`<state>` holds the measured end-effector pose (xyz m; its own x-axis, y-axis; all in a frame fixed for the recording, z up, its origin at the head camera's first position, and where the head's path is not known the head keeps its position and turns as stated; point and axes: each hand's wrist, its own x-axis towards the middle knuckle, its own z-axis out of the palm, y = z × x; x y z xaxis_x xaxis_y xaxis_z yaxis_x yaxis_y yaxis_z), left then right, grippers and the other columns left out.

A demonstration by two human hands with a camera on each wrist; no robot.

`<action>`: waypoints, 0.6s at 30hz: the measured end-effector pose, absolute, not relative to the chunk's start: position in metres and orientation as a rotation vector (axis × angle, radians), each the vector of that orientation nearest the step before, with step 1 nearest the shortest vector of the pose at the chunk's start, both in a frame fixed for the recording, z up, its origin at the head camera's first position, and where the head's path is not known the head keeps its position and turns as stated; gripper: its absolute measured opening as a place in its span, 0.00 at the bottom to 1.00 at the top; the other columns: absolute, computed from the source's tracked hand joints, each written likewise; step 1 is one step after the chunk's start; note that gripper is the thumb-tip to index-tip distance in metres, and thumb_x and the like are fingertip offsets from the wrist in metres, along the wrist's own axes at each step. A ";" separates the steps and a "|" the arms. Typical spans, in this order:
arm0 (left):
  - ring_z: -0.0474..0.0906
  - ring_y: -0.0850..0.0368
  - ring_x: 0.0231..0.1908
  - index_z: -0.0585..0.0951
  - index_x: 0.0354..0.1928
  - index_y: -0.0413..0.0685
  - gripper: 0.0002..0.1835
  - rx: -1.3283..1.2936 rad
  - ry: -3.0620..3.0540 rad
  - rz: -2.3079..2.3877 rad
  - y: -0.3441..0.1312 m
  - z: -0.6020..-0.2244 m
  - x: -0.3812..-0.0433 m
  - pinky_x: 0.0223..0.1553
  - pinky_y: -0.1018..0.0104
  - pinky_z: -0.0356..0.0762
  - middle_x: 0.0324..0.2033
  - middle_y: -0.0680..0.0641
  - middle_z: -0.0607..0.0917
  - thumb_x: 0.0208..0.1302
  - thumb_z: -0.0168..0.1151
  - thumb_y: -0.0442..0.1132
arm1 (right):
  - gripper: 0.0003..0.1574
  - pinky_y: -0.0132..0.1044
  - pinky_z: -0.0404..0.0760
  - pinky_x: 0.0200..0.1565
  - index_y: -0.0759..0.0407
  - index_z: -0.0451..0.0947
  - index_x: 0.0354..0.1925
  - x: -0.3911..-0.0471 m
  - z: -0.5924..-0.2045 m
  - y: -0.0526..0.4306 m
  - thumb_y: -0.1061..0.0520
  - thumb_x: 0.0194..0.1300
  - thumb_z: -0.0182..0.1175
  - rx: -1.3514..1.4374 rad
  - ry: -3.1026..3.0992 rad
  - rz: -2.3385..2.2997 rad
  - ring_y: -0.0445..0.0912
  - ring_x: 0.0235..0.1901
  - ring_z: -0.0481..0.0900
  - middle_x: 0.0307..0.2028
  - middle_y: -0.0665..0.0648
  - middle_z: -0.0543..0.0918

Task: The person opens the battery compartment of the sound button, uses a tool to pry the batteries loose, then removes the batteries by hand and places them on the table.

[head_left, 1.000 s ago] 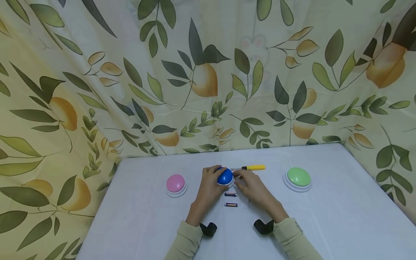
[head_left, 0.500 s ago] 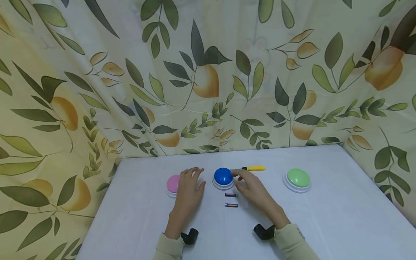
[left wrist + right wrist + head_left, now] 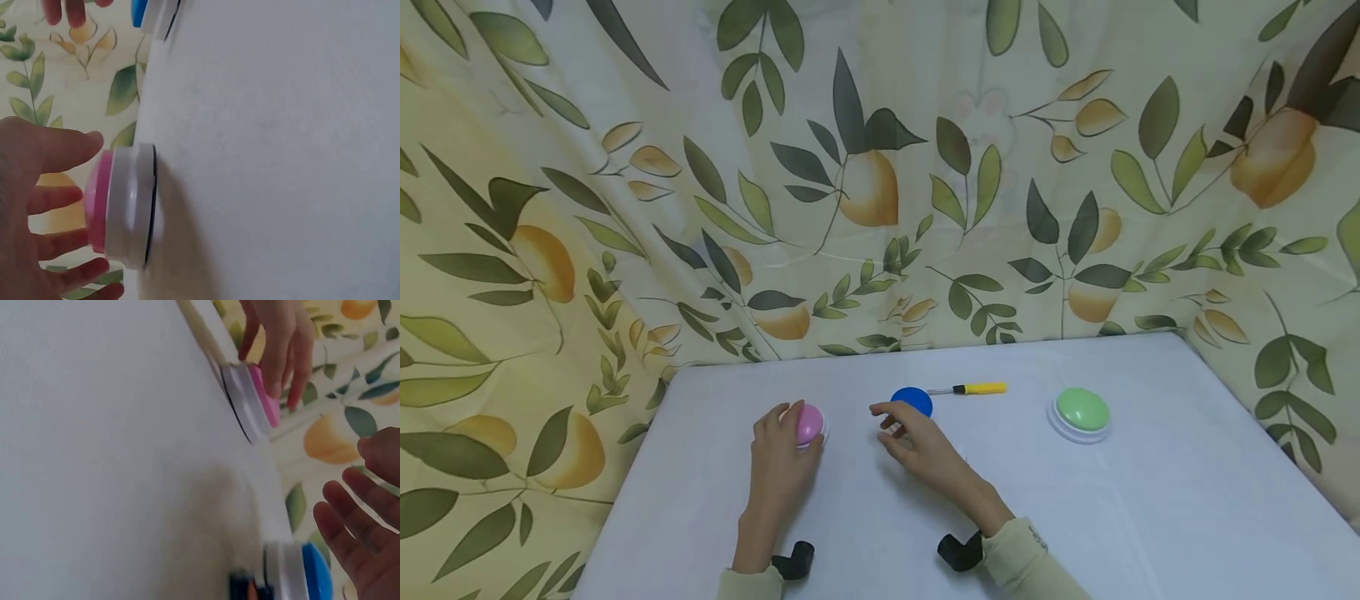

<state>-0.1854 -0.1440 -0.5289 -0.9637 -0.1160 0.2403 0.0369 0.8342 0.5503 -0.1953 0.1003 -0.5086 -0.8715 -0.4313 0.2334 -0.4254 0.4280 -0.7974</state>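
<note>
A pink push button point(image 3: 808, 425) with a white base sits on the left of the table. My left hand point(image 3: 777, 458) is at it, thumb and fingers spread around the dome; in the left wrist view the fingertips are right at the pink top point(image 3: 98, 203). My right hand point(image 3: 928, 450) hovers in front of the blue push button point(image 3: 913, 401), fingers loosely bent and holding nothing. In the right wrist view, the blue button point(image 3: 317, 575) stands near those fingers. A dark battery point(image 3: 250, 586) lies beside its base; in the head view the right hand hides the batteries.
A screwdriver point(image 3: 977, 388) with a yellow handle lies behind and right of the blue button. Farther right stands a green push button point(image 3: 1082, 410) on a white base. The white-covered table point(image 3: 1180, 500) ends at a leaf-patterned curtain point(image 3: 880, 275).
My left hand has let go of the blue button and moved left to the pink one. My right hand has left the blue button's right side and shifted left, now covering the batteries.
</note>
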 end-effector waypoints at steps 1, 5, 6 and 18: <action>0.67 0.34 0.69 0.75 0.70 0.46 0.34 0.069 -2.767 -0.837 -0.145 -0.530 -0.185 0.63 0.33 0.71 0.68 0.36 0.74 0.63 0.71 0.46 | 0.27 0.38 0.87 0.53 0.57 0.72 0.69 -0.195 -0.510 0.096 0.61 0.75 0.61 -0.786 2.620 -1.481 0.49 0.54 0.84 0.63 0.60 0.81; 0.67 0.33 0.69 0.73 0.72 0.48 0.36 0.088 -2.802 -0.852 -0.149 -0.534 -0.183 0.62 0.32 0.73 0.69 0.35 0.73 0.63 0.72 0.46 | 0.29 0.43 0.86 0.57 0.56 0.70 0.72 -0.192 -0.515 0.078 0.58 0.77 0.60 -0.767 2.512 -1.480 0.51 0.59 0.83 0.67 0.59 0.79; 0.68 0.33 0.68 0.73 0.72 0.48 0.36 0.087 -2.797 -0.855 -0.150 -0.535 -0.183 0.62 0.32 0.73 0.69 0.35 0.73 0.63 0.73 0.45 | 0.30 0.44 0.86 0.58 0.57 0.69 0.73 -0.191 -0.516 0.074 0.58 0.77 0.59 -0.768 2.494 -1.478 0.52 0.60 0.82 0.68 0.59 0.79; 0.72 0.35 0.65 0.74 0.71 0.48 0.35 0.106 -2.788 -0.916 -0.152 -0.536 -0.181 0.62 0.36 0.78 0.66 0.35 0.76 0.64 0.74 0.47 | 0.30 0.46 0.84 0.62 0.56 0.70 0.73 -0.181 -0.525 0.048 0.57 0.76 0.61 -0.702 2.451 -1.452 0.54 0.63 0.81 0.68 0.59 0.78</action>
<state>-0.1813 -0.1518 -0.5363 -0.9764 -0.1315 0.1714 -0.0042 0.8049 0.5934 -0.1808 0.0484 -0.5251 -0.8654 -0.4973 0.0619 -0.2930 0.4020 -0.8675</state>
